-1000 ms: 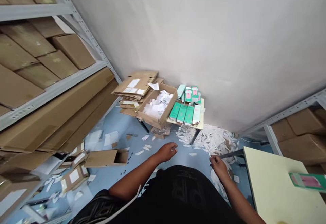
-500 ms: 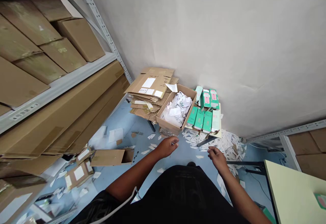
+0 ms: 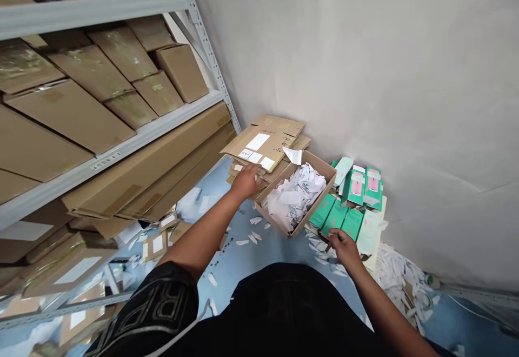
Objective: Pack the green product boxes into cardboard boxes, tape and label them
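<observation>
An open cardboard box (image 3: 320,170) full of crumpled white paper sits tilted on a small table by the wall. My left hand (image 3: 247,180) reaches to the box's left side, fingers curled at its near left corner beside a stack of flattened cartons (image 3: 263,143). My right hand (image 3: 339,240) hovers just below a row of green packets (image 3: 338,216) lying to the right of the box, fingers loosely bent, nothing visibly in them. More green and pink packets (image 3: 363,184) stand behind.
Metal shelving (image 3: 121,146) on the left holds several long brown cartons. Small cartons and paper scraps litter the blue floor (image 3: 259,254). A heap of white paper strips (image 3: 399,281) lies by the wall at the right.
I have moved closer to the corner. My left hand went forward and up to the box's left corner. My right hand advanced to the green packets. The yellow table has left the view.
</observation>
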Demonstrator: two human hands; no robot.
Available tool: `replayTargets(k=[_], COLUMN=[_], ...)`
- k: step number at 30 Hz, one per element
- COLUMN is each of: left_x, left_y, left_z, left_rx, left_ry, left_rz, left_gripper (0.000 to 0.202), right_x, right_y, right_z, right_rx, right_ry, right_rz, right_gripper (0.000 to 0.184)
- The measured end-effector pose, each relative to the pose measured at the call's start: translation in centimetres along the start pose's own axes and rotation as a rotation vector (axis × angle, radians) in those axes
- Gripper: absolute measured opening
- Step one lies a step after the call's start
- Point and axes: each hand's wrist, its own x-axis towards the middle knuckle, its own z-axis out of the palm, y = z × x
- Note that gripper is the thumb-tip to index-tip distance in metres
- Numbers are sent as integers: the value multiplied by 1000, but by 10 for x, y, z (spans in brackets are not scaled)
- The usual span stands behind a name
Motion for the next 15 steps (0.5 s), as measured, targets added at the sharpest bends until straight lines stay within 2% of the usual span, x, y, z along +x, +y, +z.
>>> replayTargets(k=[4,8,12,15], left_x=[41,66,77,77], left_y=[-18,-31,-44,-53], left_z=[4,13,27,37], left_rx=[219,319,310,295], left_ry=[-148,-271,-232,-177], left_rz=[-69,-61,43,127], left_gripper=[80,86,77,71], right_x=[24,30,19,2], right_y=[-8,-9,-3,1], right_z=[-7,-10,-5,7], right_rx=[-42,-48,-32,-25], right_ry=[-65,-48,40,95], right_rz=[-55,-61,-6,44], right_gripper=[46,47,46,45])
